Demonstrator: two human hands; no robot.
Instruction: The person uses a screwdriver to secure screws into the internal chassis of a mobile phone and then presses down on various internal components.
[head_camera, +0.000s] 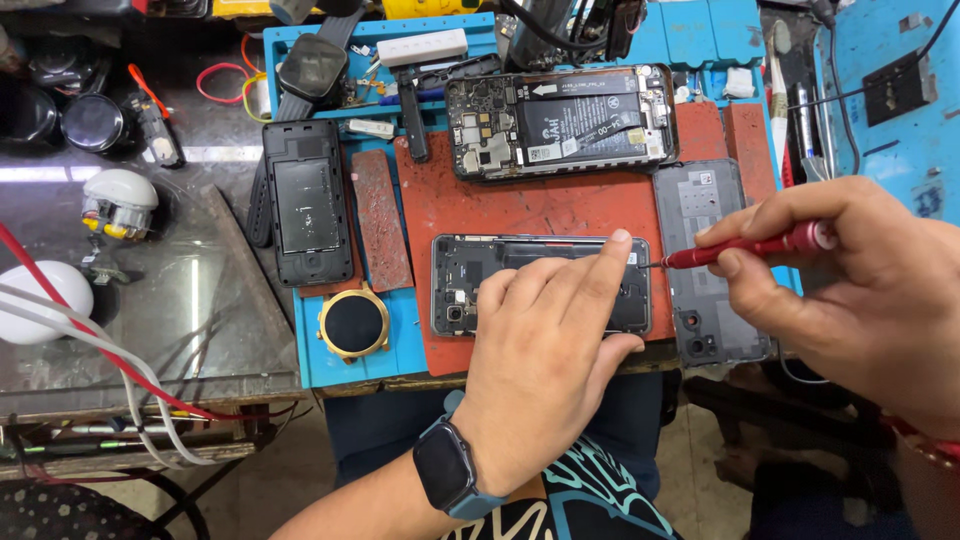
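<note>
Cluttered repair surface (200, 300), glass-topped at left, seen from above.

Blue mat (350, 360): covers the middle of the surface, with a tray section along the far edge.

Red pad (540, 205): lies on the blue mat, scuffed and stained.

Right hand (850, 290): enters from the right, fingers pinched around a red screwdriver.

Left hand (545, 340): reaches in from below, forefinger stretched out, the other fingers loosely curled; it rests on the near phone. A dark smartwatch (445, 467) sits on its wrist.

Far phone (560, 120): opened, battery and board exposed, lying across the far edge of the red pad.

Near phone (470, 285): opened, lying crosswise on the red pad just in front of the person, partly hidden under the left hand.

Grey back cover (705, 200): lies just right of the near phone, partly under the right hand.

Black phone (307, 200): lies lengthwise at the left edge of the mat, beside a red strip (380, 220).

Red screwdriver (750, 247): held nearly level, its thin tip at the right end of the near phone.

Gold-rimmed watch case (352, 322): round, dark face, just left of the near phone.

White cables (120, 370) and a red one trail across the glass at left.
</note>
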